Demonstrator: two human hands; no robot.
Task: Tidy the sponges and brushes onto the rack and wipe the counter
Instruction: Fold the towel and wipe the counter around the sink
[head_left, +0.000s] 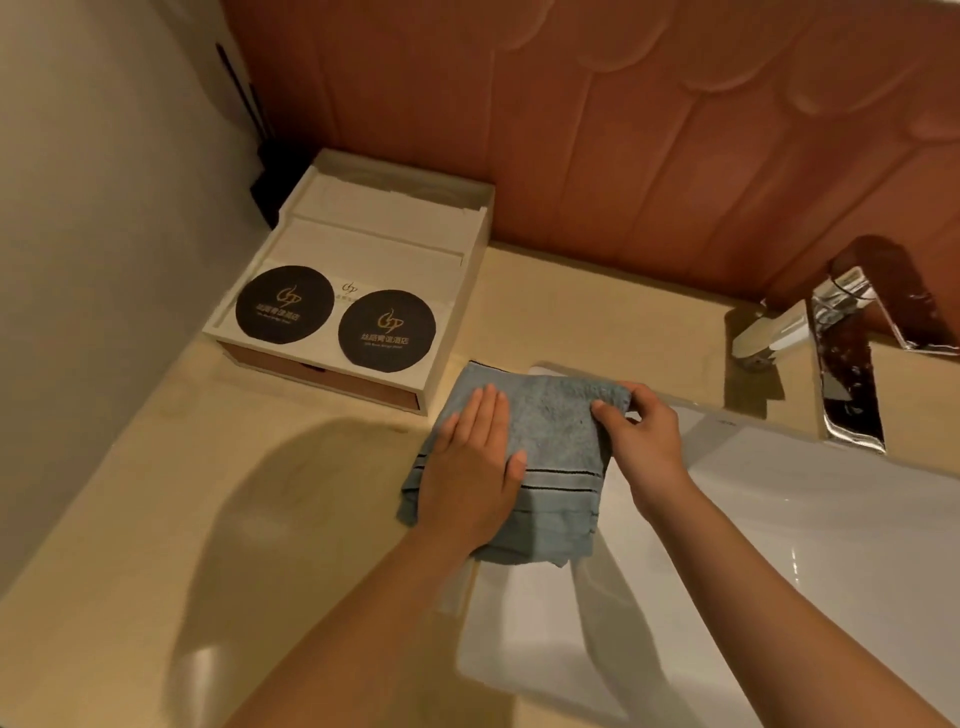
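Both forearms come in from the bottom edge, bare, converging on the towel (550, 441). Sink (779, 545) is white, takes up the lower right; the counter (156, 493) is beige stone, left and back of it.

L hand (470, 470): flat, palm down on the left half of the towel, fingers straight and close together, thumb out to the right. Not gripping, just pressing.

R hand (641, 441): at the towel's far right corner, thumb and fingertips pinched on the fabric edge, corner lifted slightly.

Towel: blue-grey, folded roughly square, dark stripes near its front part. Sits across the sink's back-left corner, half on the counter, half over the sink rim; front edge hangs over the basin.

Tray box (447, 332): white, back-left corner of the counter against the wall, just beside the towel's far edge, can't tell if touching. Two round black coasters (387, 331) w/ gold logo side by side on its front part; white folded items behind them.

Faucet (831, 353): chrome, back edge of the sink, right of the R hand, well apart from it.

No sponges/brushes/rack visible in frame.
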